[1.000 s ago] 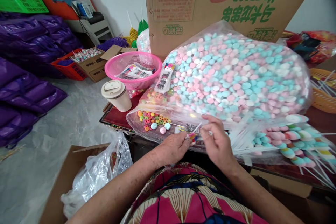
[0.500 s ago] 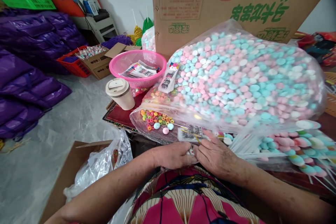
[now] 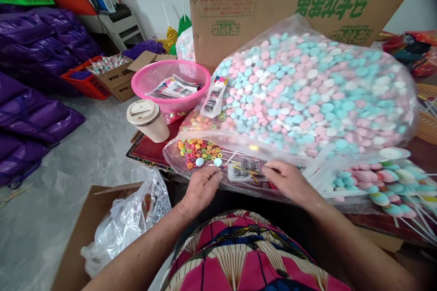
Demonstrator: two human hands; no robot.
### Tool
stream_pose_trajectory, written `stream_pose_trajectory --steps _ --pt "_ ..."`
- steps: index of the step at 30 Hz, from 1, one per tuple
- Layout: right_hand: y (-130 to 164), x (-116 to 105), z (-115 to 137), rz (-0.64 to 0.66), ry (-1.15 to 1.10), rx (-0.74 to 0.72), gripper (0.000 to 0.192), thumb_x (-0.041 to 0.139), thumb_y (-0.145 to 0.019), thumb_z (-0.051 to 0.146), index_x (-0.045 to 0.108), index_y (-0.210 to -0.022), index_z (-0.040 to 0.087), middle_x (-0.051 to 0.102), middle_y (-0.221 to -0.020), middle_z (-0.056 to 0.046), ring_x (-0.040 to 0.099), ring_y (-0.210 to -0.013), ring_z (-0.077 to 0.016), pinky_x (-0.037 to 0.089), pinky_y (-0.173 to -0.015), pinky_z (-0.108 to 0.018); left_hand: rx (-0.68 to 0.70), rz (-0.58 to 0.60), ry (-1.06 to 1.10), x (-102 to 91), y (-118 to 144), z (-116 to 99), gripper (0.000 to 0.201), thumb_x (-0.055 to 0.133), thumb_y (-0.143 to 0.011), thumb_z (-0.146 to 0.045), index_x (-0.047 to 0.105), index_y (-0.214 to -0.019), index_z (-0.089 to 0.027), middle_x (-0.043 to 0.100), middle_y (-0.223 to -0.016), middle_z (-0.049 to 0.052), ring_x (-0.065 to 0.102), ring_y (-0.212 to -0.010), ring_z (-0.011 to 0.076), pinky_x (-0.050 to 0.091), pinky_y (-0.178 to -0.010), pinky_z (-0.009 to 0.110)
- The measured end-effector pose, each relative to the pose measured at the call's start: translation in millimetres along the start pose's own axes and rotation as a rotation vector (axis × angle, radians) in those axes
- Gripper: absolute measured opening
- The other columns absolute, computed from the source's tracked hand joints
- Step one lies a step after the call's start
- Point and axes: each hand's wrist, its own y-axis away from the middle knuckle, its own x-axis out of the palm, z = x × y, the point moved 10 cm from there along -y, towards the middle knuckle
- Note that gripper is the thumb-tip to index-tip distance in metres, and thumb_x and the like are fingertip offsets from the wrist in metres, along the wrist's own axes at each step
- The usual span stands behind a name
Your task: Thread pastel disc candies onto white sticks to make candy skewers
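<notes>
My left hand (image 3: 202,189) is closed in a pinch at the front edge of the clear plastic bag. A thin white stick (image 3: 231,160) slants up from its fingertips. My right hand (image 3: 287,181) has thumb and finger together at the right end of a small printed packet (image 3: 244,170); whatever they pinch is too small to make out. Thin gold ties (image 3: 253,176) lie across this packet. Just beyond my left hand are colourful ring-shaped candies (image 3: 198,151), with two pale blue round marshmallows (image 3: 217,162) beside them.
A big bag of pastel marshmallows (image 3: 307,95) covers much of the table before a cardboard box (image 3: 246,4). Skewered marshmallows (image 3: 382,182) lie right. A pink basket (image 3: 136,79) of packets and a lidded cup (image 3: 150,122) stand left. Below is an open carton (image 3: 77,232) with crumpled plastic.
My hands were together at the table edge and have moved apart, left hand leftward and up, right hand slightly right. A pink marshmallow near the candies no longer shows. The view has shifted slightly.
</notes>
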Motion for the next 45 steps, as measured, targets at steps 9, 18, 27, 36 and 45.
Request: stream_pose_trajectory --steps 9,18,27,36,45 --pt "-27 17 6 -0.063 0.36 0.042 0.015 0.044 -0.083 0.014 0.059 -0.084 0.013 0.063 -0.088 -0.015 0.058 -0.083 -0.0254 0.037 -0.07 -0.033 -0.615 0.086 0.678 38.9 5 38 0.025 0.063 -0.062 -0.037 0.059 -0.072 -0.014 0.059 -0.059 0.002 0.045 -0.037 0.0077 0.02 -0.028 0.016" --pt "2 -21 10 -0.027 0.33 -0.065 0.018 0.035 -0.09 0.018 0.053 -0.086 0.019 0.061 -0.077 -0.001 0.055 -0.071 -0.0134 0.038 -0.065 -0.023 -0.643 0.088 0.766 58.3 3 35 0.024 0.065 -0.061 -0.034 0.059 -0.074 -0.015 0.06 -0.061 0.002 0.052 -0.042 0.0104 0.02 -0.027 0.015" --pt "-29 18 2 -0.132 0.356 0.026 0.02 0.039 -0.086 0.015 0.059 -0.085 0.014 0.063 -0.089 -0.014 0.057 -0.081 -0.022 0.037 -0.067 -0.03 -0.659 0.058 0.691 47.5 8 39 0.026 0.063 -0.066 -0.039 0.059 -0.075 -0.015 0.057 -0.053 -0.001 0.037 -0.03 0.0044 0.019 -0.027 0.015" --pt "-21 -26 -14 -0.141 0.14 -0.016 0.021 0.036 -0.086 0.027 0.052 -0.075 0.02 0.051 -0.047 0.005 0.049 -0.047 -0.0127 0.035 -0.049 -0.023 -0.626 0.086 0.848 57.3 3 31 0.025 0.067 -0.061 -0.036 0.058 -0.071 -0.014 0.061 -0.067 0.002 0.053 -0.045 0.009 0.023 -0.029 0.014" --pt "-33 -54 -30 -0.336 0.244 0.081 0.028 0.034 -0.088 0.024 0.061 -0.088 0.018 0.064 -0.069 -0.005 0.059 -0.072 -0.0196 0.043 -0.064 -0.028 -0.635 0.068 0.83 59.2 -3 32 0.03 0.067 -0.061 -0.037 0.061 -0.08 -0.014 0.059 -0.051 0.001 0.047 -0.036 0.008 0.028 -0.032 0.016"
